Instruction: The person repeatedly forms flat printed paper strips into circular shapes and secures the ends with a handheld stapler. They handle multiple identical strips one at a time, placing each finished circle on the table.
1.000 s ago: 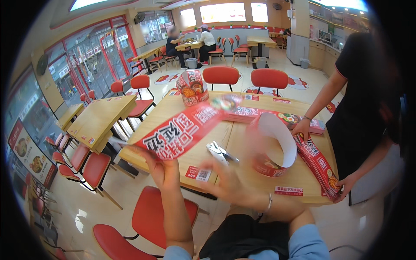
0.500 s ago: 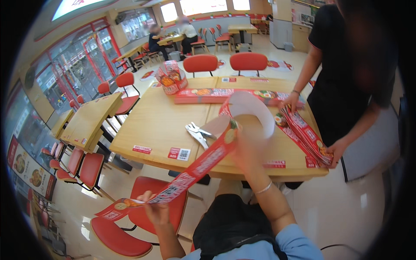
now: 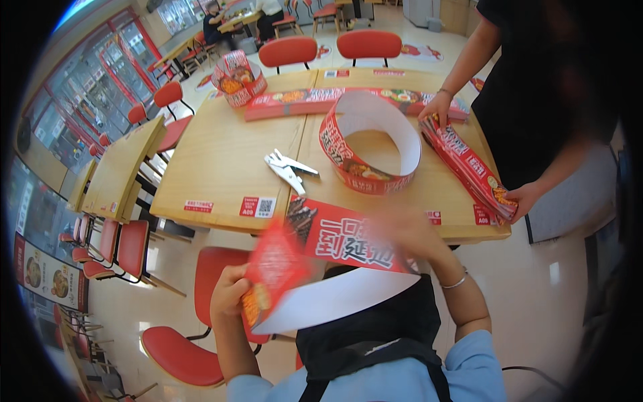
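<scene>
A long red printed paper strip (image 3: 348, 234) with a white back is bent into a loop in front of my waist. My left hand (image 3: 231, 289) pinches its left end, where the printed flap is smeared by motion. At the strip's right side my right hand (image 3: 410, 234) grips it, its fingers blurred. Just beyond, a closed red-and-white paper ring (image 3: 365, 175) stands upright on the wooden table (image 3: 221, 157). Left of the ring lies a white plier-shaped hand tool (image 3: 288, 171) with its handles apart.
Flat strips lie in a long stack (image 3: 295, 105) across the table's far side. A smaller printed paper ring (image 3: 238, 82) stands at far left. On the right, a person in black holds a bundle of strips (image 3: 469, 169). Red chairs (image 3: 184, 355) stand near my left side.
The strip was stretched diagonally between my hands; now its ends are nearer and it curves into a loop. The ring stands apart from my right hand. My view has tilted down.
</scene>
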Motion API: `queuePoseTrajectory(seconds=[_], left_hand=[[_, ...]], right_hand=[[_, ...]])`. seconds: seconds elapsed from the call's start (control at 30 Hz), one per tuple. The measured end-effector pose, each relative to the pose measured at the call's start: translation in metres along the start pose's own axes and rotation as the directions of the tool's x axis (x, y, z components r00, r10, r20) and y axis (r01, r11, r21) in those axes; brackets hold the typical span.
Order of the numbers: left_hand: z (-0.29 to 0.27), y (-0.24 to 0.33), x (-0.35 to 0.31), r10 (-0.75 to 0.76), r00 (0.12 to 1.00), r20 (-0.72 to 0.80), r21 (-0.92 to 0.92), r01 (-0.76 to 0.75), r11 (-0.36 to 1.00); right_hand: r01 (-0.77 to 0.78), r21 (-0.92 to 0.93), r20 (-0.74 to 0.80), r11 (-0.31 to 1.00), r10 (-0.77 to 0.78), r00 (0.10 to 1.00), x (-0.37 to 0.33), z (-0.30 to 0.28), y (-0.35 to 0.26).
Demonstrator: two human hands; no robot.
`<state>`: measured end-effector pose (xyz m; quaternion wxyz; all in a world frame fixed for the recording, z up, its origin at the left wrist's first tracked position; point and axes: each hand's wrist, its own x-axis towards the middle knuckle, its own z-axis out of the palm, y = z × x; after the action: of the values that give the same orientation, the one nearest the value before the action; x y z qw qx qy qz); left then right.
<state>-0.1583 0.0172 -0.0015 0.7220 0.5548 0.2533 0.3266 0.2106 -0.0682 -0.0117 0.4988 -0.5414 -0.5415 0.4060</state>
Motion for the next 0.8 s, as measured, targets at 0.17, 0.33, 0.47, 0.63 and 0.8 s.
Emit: queuePoseTrajectory(seconds=[0.17,0.33,0.47,0.63,0.8], left_hand=[[0.003,0.008,0.048,-0.245,0.942,0.229,0.343,0.158,0.926],[0.015,0.000,0.071,-0.292,0.897,0.331,0.520,0.085,0.850],[0.050,0.015,0.080,-0.481,0.834,0.270,0.500,0.306,0.810],[0.043,-0.019,0.073,-0.520,0.787,0.332,0.421,0.369,0.829],[0.050,-0.034,0.065,-0.476,0.837,0.271,0.279,0.405,0.871]], right_hand=[[-0.008,-0.098,0.161,0.995,0.023,0.987,-0.009,-0.027,0.003],[0.036,-0.188,0.284,0.981,0.019,0.959,-0.011,-0.042,0.002],[-0.124,-0.213,0.396,0.969,0.201,0.896,-0.006,-0.047,-0.014],[-0.024,-0.269,0.495,0.963,0.160,0.854,0.008,-0.045,-0.014],[0.296,-0.338,-0.003,0.893,-0.315,0.949,0.005,-0.031,-0.002]])
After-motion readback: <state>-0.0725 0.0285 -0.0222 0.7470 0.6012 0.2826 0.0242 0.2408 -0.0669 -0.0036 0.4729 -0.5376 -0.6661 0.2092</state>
